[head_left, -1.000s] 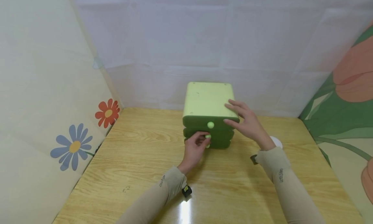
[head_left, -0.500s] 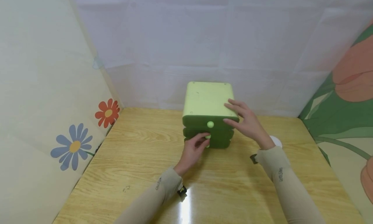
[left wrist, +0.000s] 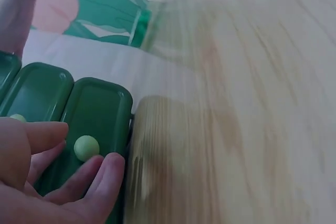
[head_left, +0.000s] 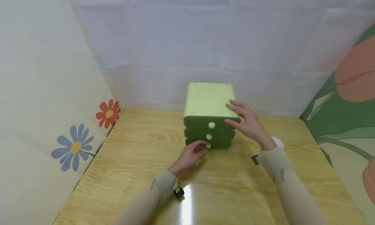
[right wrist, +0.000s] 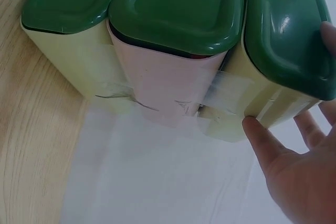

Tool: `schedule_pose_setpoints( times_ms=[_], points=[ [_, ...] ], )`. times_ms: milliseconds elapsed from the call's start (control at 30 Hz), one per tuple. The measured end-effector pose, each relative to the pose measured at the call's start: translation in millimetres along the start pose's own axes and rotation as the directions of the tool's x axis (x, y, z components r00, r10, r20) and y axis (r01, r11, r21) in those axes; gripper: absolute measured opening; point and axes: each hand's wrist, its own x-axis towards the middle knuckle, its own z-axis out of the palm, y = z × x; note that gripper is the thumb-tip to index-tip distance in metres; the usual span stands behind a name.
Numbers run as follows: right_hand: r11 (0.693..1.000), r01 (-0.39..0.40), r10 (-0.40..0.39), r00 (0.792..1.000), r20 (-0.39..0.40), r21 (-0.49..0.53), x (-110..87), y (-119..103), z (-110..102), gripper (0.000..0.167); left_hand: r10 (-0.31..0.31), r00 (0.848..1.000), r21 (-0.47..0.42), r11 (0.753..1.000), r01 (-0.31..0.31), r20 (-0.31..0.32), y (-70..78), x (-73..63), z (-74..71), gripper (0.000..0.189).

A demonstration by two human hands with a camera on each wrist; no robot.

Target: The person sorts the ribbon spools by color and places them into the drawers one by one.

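Observation:
A small three-drawer cabinet [head_left: 209,98] with a pale green top and dark green fronts stands at the back of the table. Each front carries a round light green knob. My left hand [head_left: 188,156] is at the bottom knob [left wrist: 86,148]; in the left wrist view its thumb and fingers stand apart on either side of that knob, with a gap showing. My right hand [head_left: 249,122] rests on the cabinet's top right edge, fingers spread over the top and side. In the right wrist view, its fingers [right wrist: 260,137] touch the upper drawer's casing. All drawers appear pushed in.
A wooden table [head_left: 140,147] lies under the cabinet, with a white cloth wall [head_left: 175,39] behind. A white round object [head_left: 277,142] is partly hidden behind the right wrist. Clear tape [right wrist: 231,90] spans the cabinet's side casings.
My left hand has let go of the middle knob and moved down to the bottom one, uncovering the middle knob. The right hand has stayed on the cabinet.

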Motion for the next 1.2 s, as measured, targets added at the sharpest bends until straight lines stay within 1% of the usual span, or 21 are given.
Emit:
schedule_pose_setpoints(
  times_ms=[67,133,200,267,400,567,667,767,867,933,1200],
  points=[
    [1.000,0.002,-0.002,1.000,0.000,0.004,0.0,0.3,0.4,0.065,-0.032,0.999,-0.052,0.998,0.032,0.001,-2.6,1.4,1.3,0.033],
    [1.000,0.003,-0.003,1.000,-0.001,0.003,0.0,0.9,0.6,0.065,-0.053,0.999,-0.078,0.996,0.052,-0.010,-3.6,3.4,3.9,0.035],
    [1.000,0.004,-0.004,1.000,-0.004,0.005,0.1,1.6,0.7,0.065,-0.060,0.998,-0.073,0.996,0.057,-0.034,-4.6,5.6,7.5,0.036],
    [1.000,0.007,-0.007,1.000,-0.009,0.003,0.1,1.9,0.6,0.065,-0.058,0.996,-0.034,0.998,0.056,-0.072,-6.3,8.3,12.0,0.035],
    [1.000,0.015,-0.015,1.000,-0.014,-0.006,0.1,2.4,0.3,0.065,-0.036,0.988,0.010,0.999,0.038,-0.153,-9.9,12.3,21.2,0.030],
    [1.000,0.012,-0.012,1.000,-0.011,-0.002,-0.2,2.2,0.3,0.065,0.010,0.973,0.011,1.000,-0.008,-0.232,-13.4,15.1,29.4,0.024],
    [1.000,0.012,-0.012,1.000,-0.013,0.005,-0.2,1.7,0.4,0.065,0.024,0.962,0.023,1.000,-0.019,-0.272,-14.9,16.3,32.9,0.021],
    [1.000,0.011,-0.011,1.000,-0.016,0.007,-0.4,0.6,0.2,0.065,0.021,0.952,0.037,0.999,-0.010,-0.305,-15.2,17.0,35.2,0.018],
    [1.000,0.012,-0.012,1.000,-0.018,0.003,-0.5,0.3,0.3,0.065,0.024,0.944,0.054,0.999,-0.007,-0.329,-15.2,16.6,36.5,0.015],
    [1.000,0.013,-0.013,1.000,-0.019,0.001,-0.6,0.7,0.4,0.065,0.028,0.942,0.055,0.998,-0.010,-0.335,-14.8,16.4,36.9,0.015],
    [1.000,0.025,-0.025,0.999,-0.023,-0.006,0.1,2.0,0.5,0.064,0.043,0.943,0.074,0.997,-0.020,-0.330,-13.8,16.7,36.0,0.015]
  ],
)
